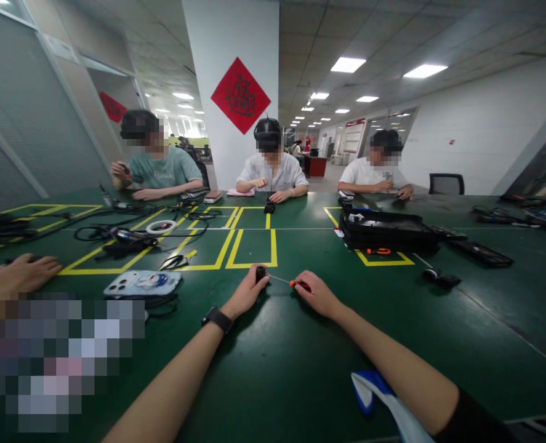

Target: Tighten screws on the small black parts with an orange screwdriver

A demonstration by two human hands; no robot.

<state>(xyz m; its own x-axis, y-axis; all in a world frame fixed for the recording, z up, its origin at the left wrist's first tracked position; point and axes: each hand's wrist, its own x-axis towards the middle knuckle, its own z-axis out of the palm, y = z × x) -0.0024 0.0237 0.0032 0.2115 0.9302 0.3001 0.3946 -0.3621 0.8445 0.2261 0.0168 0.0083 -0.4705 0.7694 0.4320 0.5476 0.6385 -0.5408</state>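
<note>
My left hand point(247, 292), with a dark watch point(218, 319) on its wrist, is closed around a small black part point(260, 273) just above the green table point(273, 381). In my right hand point(316, 293) is a screwdriver point(300, 285) with an orange and black handle, its fingers wrapped round the grip. The thin metal shaft points left and meets the black part in my left hand. What exactly the black part is, I cannot make out, since fingers cover much of it.
A phone in a pale blue case point(143, 282) lies left beside cables. Black trays point(388, 231) stand at the right, an orange-handled tool point(378, 251) by them. Blue-and-white cloth point(383, 394) lies near my right forearm. Three people sit opposite; another person's hand point(23, 275) rests at left.
</note>
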